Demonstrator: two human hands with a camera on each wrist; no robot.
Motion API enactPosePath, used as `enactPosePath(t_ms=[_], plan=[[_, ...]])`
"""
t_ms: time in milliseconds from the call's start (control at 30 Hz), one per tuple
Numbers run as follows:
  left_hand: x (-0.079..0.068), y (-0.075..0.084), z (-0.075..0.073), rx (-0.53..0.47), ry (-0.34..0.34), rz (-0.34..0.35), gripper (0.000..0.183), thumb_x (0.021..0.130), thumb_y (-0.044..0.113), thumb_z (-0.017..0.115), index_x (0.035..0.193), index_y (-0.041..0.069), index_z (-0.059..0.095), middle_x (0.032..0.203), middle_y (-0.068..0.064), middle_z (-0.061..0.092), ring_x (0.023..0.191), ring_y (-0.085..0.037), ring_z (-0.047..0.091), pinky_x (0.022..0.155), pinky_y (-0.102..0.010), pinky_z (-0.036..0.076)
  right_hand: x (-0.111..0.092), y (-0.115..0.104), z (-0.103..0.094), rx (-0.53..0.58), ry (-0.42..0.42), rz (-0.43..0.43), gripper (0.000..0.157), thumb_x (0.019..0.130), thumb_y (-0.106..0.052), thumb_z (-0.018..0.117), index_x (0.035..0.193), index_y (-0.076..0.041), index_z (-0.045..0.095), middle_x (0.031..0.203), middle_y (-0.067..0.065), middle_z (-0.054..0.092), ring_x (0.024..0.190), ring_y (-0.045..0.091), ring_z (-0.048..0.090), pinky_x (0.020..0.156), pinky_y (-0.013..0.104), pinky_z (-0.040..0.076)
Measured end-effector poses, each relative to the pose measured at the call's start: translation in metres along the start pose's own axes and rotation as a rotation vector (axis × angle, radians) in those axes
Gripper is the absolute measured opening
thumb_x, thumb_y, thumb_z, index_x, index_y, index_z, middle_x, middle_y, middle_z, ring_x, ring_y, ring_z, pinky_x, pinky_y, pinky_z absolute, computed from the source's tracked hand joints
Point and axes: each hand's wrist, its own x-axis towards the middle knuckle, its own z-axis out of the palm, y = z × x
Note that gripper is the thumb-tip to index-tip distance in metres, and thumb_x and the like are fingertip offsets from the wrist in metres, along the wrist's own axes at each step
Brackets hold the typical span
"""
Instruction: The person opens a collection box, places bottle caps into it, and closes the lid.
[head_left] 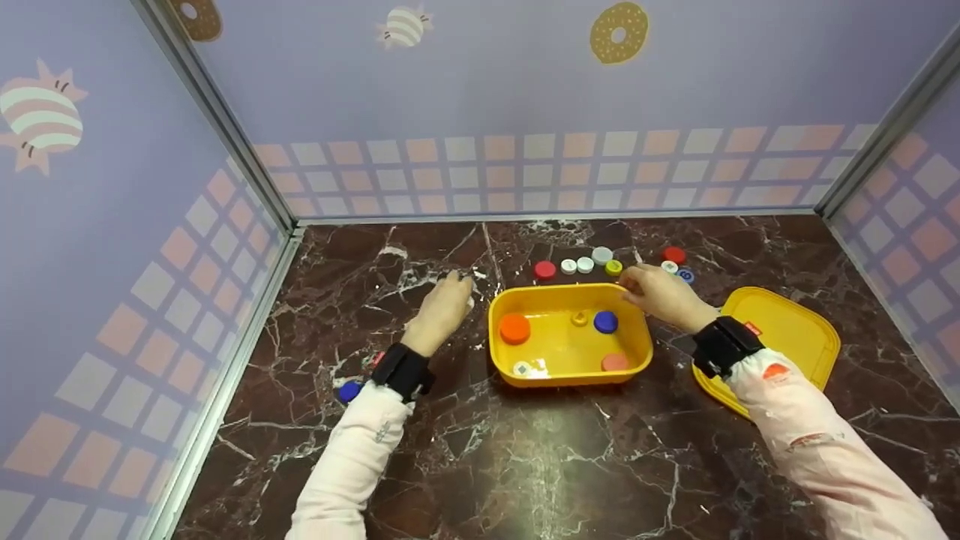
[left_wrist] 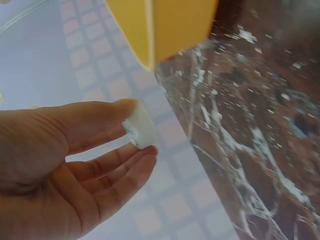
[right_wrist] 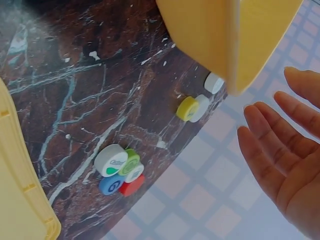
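Between the thumb and fingertips of my left hand [head_left: 441, 309] is a white bottle cap [left_wrist: 140, 126], pinched by its edges just left of the yellow container [head_left: 570, 380]. My right hand [head_left: 661, 294] is at the container's right rim, its fingers loosely bent and holding nothing in the right wrist view. Inside the container lie an orange cap [head_left: 514, 328], a blue cap [head_left: 606, 322], a pink cap [head_left: 615, 363], a small yellow cap [head_left: 579, 319] and a white cap [head_left: 521, 368].
Behind the container runs a row of caps, from a red cap [head_left: 544, 270] to a yellow cap [head_left: 613, 267]. A cluster with a blue cap [right_wrist: 111, 184] sits farther right. The yellow lid [head_left: 795, 337] lies under the right forearm. Another blue cap [head_left: 349, 391] is by the left wrist.
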Motion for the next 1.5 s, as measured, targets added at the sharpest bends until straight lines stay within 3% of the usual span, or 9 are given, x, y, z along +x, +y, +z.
enactPosePath(t_ms=[300,467,733,1067,1233,1500], plan=[[0.023,0.027,-0.001,-0.004,-0.051,0.046,0.017,0.077,0.001,0.063,0.092,-0.002,0.058,0.091,-0.019,0.053,0.079,-0.034,0.055,0.069,-0.041,0.046,-0.011,0.013,-0.005,0.003,-0.036,0.08,0.021,0.083,-0.011,0.065,0.1,0.002,0.06,0.087,0.012,0.059,0.071,0.022,0.058,0.062,0.038,0.049],[0.032,0.042,0.008,-0.044,-0.124,0.043,0.017,0.079,0.006,0.063,0.095,0.001,0.059,0.095,-0.016,0.052,0.084,-0.031,0.055,0.071,-0.039,0.046,-0.018,0.019,-0.006,0.002,-0.051,0.125,0.021,0.084,-0.012,0.063,0.1,0.001,0.059,0.087,0.012,0.06,0.072,0.023,0.06,0.063,0.041,0.049],[0.046,0.065,0.027,-0.028,-0.18,0.147,0.013,0.08,0.006,0.063,0.093,0.003,0.061,0.092,-0.013,0.053,0.078,-0.027,0.057,0.066,-0.033,0.047,-0.028,0.028,-0.003,-0.016,-0.038,0.139,0.023,0.083,-0.015,0.064,0.1,0.002,0.06,0.087,0.013,0.061,0.075,0.026,0.06,0.064,0.042,0.048],[0.066,0.082,0.038,0.017,-0.264,0.202,0.013,0.079,0.007,0.065,0.09,0.005,0.061,0.089,-0.009,0.056,0.079,-0.024,0.057,0.069,-0.032,0.045,-0.034,0.033,-0.002,-0.017,-0.059,0.174,0.025,0.084,-0.017,0.064,0.1,0.001,0.06,0.083,0.01,0.059,0.073,0.024,0.056,0.063,0.041,0.047],[0.07,0.088,0.041,0.064,-0.324,0.18,0.013,0.081,0.01,0.064,0.093,0.006,0.062,0.091,-0.009,0.055,0.08,-0.023,0.057,0.069,-0.033,0.045,-0.036,0.036,-0.005,-0.023,-0.039,0.158,0.021,0.084,-0.017,0.065,0.098,-0.001,0.061,0.084,0.01,0.06,0.074,0.025,0.057,0.062,0.042,0.047],[0.075,0.09,0.051,0.093,-0.328,0.189,0.012,0.08,0.002,0.058,0.091,0.005,0.062,0.088,-0.01,0.058,0.077,-0.024,0.059,0.064,-0.035,0.047,-0.04,0.043,-0.01,-0.028,-0.028,0.139,0.019,0.083,-0.013,0.065,0.097,0.0,0.062,0.086,0.013,0.061,0.073,0.026,0.058,0.059,0.041,0.048]])
